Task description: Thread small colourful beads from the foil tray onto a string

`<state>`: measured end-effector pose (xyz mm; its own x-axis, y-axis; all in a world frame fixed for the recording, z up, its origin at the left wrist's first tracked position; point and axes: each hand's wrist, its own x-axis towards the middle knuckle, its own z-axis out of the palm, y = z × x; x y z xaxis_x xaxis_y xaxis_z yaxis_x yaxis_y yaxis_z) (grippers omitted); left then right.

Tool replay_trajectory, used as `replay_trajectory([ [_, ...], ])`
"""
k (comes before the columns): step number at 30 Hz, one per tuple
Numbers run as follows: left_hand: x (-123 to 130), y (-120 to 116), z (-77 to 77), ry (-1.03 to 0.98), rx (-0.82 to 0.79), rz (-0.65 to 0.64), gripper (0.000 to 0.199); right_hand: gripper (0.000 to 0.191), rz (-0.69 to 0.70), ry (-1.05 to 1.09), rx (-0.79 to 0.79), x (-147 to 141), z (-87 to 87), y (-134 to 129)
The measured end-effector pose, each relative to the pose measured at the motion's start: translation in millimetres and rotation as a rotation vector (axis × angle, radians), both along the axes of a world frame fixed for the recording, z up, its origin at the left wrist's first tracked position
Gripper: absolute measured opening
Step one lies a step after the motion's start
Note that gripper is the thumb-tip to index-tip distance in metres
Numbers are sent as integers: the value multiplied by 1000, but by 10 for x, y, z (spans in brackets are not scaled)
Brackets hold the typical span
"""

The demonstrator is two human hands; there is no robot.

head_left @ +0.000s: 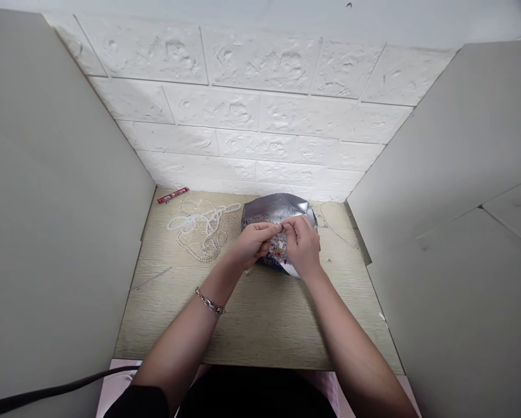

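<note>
My left hand [257, 242] and my right hand [302, 244] meet fingertip to fingertip above a silvery foil bag [281, 203]. Both pinch closed, and whatever lies between the fingertips is too small to make out. In the mouth of the bag, partly hidden by my hands, are many small multicoloured beads [278, 248]. Left of the bag lie tangled strands of white and clear beads [201, 223], with a string of pearly beads [194, 253] curving along their near side.
A small red packet [173, 195] lies by the back wall at the left. Thin thread [341, 235] trails right of the bag. Grey panels [60, 203] stand on both sides of the wooden tabletop [264, 331]. A black cable [64, 386] crosses at lower left.
</note>
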<state>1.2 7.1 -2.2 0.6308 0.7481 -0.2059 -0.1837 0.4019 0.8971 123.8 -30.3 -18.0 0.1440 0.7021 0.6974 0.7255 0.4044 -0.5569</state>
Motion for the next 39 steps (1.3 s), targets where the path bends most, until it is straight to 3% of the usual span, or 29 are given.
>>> replay_trajectory([
  [4, -24, 9, 20, 24, 22, 13, 26, 14, -27, 55, 13, 32, 26, 7],
  [11, -53, 30, 17, 63, 81, 37, 27, 14, 113, -66, -44, 81, 53, 12],
  [22, -79, 63, -21, 219, 223, 48, 30, 12, 150, -110, -87, 103, 62, 6],
  [28, -73, 63, 0, 145, 187, -17, 32, 9, 130, -86, -72, 93, 70, 11],
  [34, -47, 35, 48, 135, 75, 31, 34, 8, 117, -54, -65, 83, 61, 3],
  [39, -34, 12, 51, 156, 192, 20, 24, 7, 135, -32, -73, 68, 66, -7],
])
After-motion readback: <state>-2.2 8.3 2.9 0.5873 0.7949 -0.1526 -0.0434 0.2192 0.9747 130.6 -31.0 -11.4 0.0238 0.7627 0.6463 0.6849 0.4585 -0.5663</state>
